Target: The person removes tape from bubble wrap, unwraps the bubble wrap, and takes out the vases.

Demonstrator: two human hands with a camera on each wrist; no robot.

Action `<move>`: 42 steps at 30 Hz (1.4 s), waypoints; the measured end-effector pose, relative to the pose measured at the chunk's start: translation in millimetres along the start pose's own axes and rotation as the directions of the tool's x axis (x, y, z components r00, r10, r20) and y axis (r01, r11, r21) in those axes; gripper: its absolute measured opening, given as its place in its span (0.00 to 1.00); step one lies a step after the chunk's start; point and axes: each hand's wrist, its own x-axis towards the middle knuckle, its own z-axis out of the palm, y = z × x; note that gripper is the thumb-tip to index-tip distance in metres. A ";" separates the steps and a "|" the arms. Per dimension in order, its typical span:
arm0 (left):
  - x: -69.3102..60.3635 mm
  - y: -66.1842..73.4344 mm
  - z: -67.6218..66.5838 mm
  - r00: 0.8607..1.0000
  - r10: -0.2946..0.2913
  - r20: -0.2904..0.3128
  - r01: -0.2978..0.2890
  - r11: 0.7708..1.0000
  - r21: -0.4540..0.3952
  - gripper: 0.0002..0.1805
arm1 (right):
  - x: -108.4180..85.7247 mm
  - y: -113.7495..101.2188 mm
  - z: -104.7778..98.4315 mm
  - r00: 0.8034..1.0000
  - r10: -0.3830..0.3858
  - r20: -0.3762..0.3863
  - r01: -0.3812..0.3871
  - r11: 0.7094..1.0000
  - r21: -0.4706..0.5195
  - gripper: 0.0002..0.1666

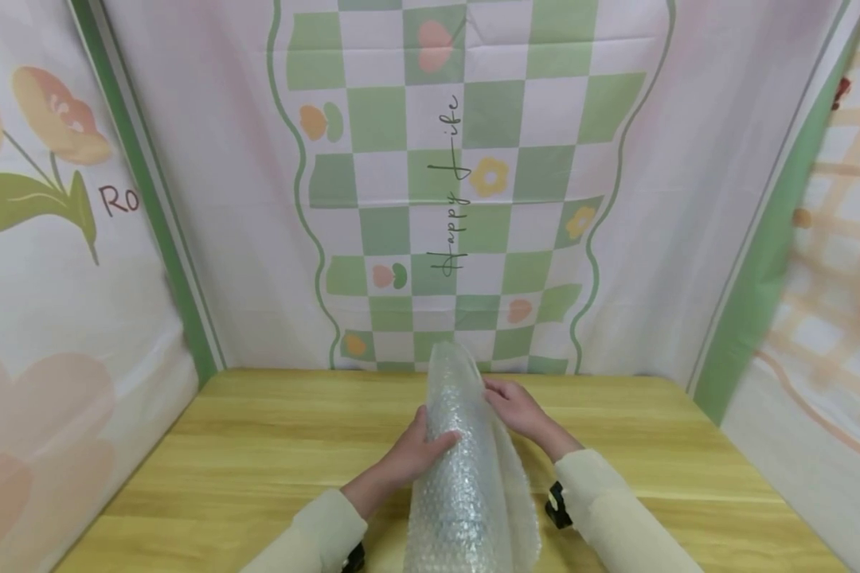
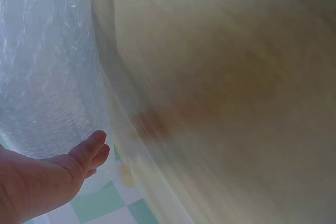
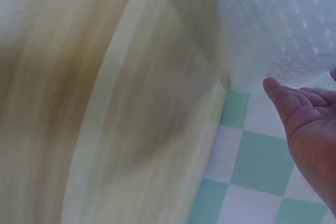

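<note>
The wrap point(image 1: 459, 477) lay directly between the two sets of fingers, a see-through roll with its long axis running away from the person, so that each hand met it along a flank and neither at an end. The left hand point(image 1: 408, 455) was on its left side, the thumb laid across the upper face and pointing right, the other fingers along the left flank: a fairly wide hold round the roll. The right hand point(image 1: 521, 410) was farther up the axis, making it the nearer one to the far end; its fingers were set narrow at the wrap's right edge, though whether they pinched a layer or only rested against it I could not tell. A loose flap point(image 1: 521, 509) spread from the roll on that same side, closer to the person than the right fingers and just below them. Beyond both sets of fingers, the far end stood out against the checked cloth point(image 1: 423, 175), past the back edge of the surface point(image 1: 272, 461); how much of the roll's weight the surface bore was unclear. Toward the person, the near end ran out of sight.
</note>
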 end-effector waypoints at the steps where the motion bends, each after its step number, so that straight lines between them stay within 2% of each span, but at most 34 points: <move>1: -0.2 0.1 -0.2 1.000 -0.001 0.001 0.001 1.000 0.000 0.53 | -0.8 0.6 -0.6 1.000 0.002 0.002 -0.002 1.000 0.009 0.25; 8: -0.6 -1.2 -0.4 1.000 -0.006 -0.002 0.006 1.000 0.014 0.55 | -5.6 4.8 -6.0 1.000 0.014 -0.018 -0.014 1.000 -0.012 0.26; 16: 0.1 -2.5 1.1 1.000 0.019 -0.013 -0.019 1.000 -0.002 0.53 | -13.5 11.0 -15.6 1.000 -0.019 0.013 0.020 0.997 -0.072 0.27; 28: 0.0 -2.2 0.7 1.000 0.027 -0.011 -0.027 1.000 0.008 0.53 | -28.9 16.2 -26.3 1.000 0.021 -0.002 -0.021 0.999 -0.043 0.26; 37: -1.5 -1.2 0.5 0.999 0.037 -0.005 -0.037 0.999 0.003 0.52 | -38.2 23.9 -32.8 0.997 0.014 0.081 -0.010 0.999 -0.052 0.31; 42: -2.5 -0.3 1.0 1.000 0.017 -0.006 -0.017 1.000 0.020 0.54 | -43.6 29.4 -35.6 0.994 0.008 0.105 0.000 0.997 -0.071 0.35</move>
